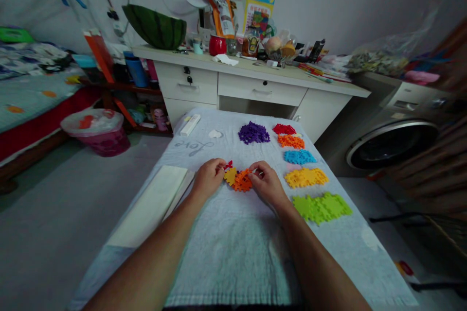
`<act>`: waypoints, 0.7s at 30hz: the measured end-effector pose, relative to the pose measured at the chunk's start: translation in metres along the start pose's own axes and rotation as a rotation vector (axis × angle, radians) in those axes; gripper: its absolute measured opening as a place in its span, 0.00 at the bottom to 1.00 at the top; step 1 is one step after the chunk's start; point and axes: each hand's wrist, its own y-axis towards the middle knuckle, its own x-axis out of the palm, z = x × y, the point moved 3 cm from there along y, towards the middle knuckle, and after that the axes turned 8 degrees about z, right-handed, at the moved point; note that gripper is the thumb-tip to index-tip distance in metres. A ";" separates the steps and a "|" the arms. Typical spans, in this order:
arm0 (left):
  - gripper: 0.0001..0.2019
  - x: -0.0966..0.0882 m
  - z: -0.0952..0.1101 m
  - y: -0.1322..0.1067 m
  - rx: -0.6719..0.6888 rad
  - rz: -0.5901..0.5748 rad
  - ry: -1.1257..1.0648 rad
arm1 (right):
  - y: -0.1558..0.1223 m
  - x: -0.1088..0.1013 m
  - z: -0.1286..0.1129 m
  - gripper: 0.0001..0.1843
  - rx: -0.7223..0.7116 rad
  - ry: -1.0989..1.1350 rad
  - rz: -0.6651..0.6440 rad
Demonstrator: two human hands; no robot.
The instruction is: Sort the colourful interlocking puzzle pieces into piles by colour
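Observation:
Both hands work close together over the middle of the cloth-covered table. My left hand pinches a small red toothed plastic piece at the left side of a small cluster. In the cluster a yellow toothed piece lies beside orange interlocking pieces. My right hand has its fingers closed at the right edge of the orange pieces; the fingertips partly hide what they grip. Beyond the hands lies a heap of purple pieces.
Along the table's right side lie groups of red, orange, blue, yellow and green pieces. At left are a folded white cloth and a white box. A cluttered desk stands behind.

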 end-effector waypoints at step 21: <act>0.11 -0.001 -0.002 -0.001 0.016 -0.005 0.011 | -0.001 -0.012 0.016 0.28 -0.077 -0.552 -0.094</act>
